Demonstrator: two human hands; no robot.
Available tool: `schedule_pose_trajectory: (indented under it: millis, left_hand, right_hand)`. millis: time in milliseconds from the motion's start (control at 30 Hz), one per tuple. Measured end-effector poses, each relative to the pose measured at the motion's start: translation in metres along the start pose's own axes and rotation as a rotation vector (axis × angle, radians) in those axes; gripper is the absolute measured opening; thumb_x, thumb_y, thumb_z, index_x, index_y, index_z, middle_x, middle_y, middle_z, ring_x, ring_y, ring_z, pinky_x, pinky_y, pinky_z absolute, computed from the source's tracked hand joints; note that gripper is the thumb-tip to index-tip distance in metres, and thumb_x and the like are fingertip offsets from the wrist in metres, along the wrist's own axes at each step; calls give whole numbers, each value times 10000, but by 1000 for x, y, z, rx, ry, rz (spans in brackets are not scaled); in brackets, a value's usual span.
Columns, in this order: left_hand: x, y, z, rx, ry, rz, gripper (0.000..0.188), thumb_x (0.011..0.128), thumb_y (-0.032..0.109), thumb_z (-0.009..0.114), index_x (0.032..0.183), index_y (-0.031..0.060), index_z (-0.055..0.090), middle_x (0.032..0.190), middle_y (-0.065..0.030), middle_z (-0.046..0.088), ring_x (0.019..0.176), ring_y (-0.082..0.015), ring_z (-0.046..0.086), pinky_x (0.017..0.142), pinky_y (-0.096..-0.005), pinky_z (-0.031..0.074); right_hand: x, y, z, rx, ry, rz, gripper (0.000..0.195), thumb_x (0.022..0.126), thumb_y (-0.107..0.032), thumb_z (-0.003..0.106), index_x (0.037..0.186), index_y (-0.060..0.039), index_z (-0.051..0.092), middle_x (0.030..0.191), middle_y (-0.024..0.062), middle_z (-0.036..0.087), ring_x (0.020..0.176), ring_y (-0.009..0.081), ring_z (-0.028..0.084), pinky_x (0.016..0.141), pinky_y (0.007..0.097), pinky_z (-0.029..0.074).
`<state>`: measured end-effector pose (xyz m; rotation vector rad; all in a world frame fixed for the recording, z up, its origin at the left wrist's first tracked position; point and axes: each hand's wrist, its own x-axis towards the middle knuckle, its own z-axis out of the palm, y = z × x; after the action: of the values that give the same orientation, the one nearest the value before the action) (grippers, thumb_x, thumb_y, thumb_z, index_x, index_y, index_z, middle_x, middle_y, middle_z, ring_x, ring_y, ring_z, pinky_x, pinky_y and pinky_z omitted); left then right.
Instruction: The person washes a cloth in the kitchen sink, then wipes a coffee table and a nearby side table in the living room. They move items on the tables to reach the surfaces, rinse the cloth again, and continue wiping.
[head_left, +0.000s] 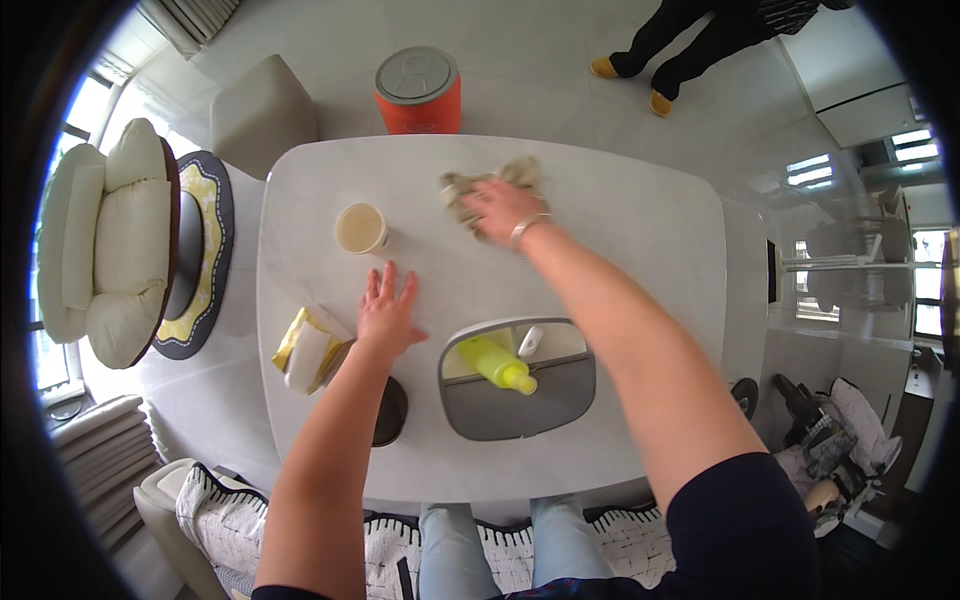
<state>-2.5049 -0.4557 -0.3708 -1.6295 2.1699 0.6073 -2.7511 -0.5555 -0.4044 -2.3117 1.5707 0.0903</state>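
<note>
My right hand (504, 210) presses a crumpled beige cloth (527, 174) onto the far part of the white table (637, 225); both look blurred. My left hand (386, 315) rests with fingers spread on or just over the tabletop, holding nothing. Just beyond its fingertips stands a pale paper cup (361, 229), open at the top. Left of that wrist lies a yellow and white packet of tissues (309, 352). A dark round object (391, 412) is partly hidden by my left forearm. Between my arms sits a grey divided tray (517, 412) with a yellow-green bottle (495, 364) and a small white object (530, 341).
An orange-red bin with a grey lid (418, 90) stands past the far edge, beside a beige stool (262, 112). A cream armchair (127, 247) is at left. Another person's legs (675, 45) appear at the upper right. A loaded stroller (832, 442) stands at lower right.
</note>
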Motion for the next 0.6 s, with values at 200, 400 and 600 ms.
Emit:
schedule_pose_trajectory:
  millis: [200,400,600]
  left_hand:
    - [-6,9,12,120,40,0,1204,486,338,900,1473,175,230,1543,-171,134,1403,-412,174,1086,-500,294]
    - [-2,12,14,138,35,6,1206,470,290,908,1468,158,245,1540,-185,134,1406,-399,180,1108,-464,277]
    - [-3,14,12,172,-22,-39,1223,477,277,907,1478,155,215,1548,-188,103,1417,-395,144,1116,-459,268]
  right_hand:
    - [26,-3,7,-207,-68,-118,604,957,-454,392,1497,-279,189,1575,-9,124,1451,225,80,1146,518,109]
    - [-4,155,-8,-131,23,310,576,953,-453,352,1478,-246,236,1557,-16,178,1438,212,133,1138,537,115]
    - [-102,299,-13,-79,10,746,636,925,-488,330,1496,-255,174,1570,-7,138,1447,226,109,1149,519,113]
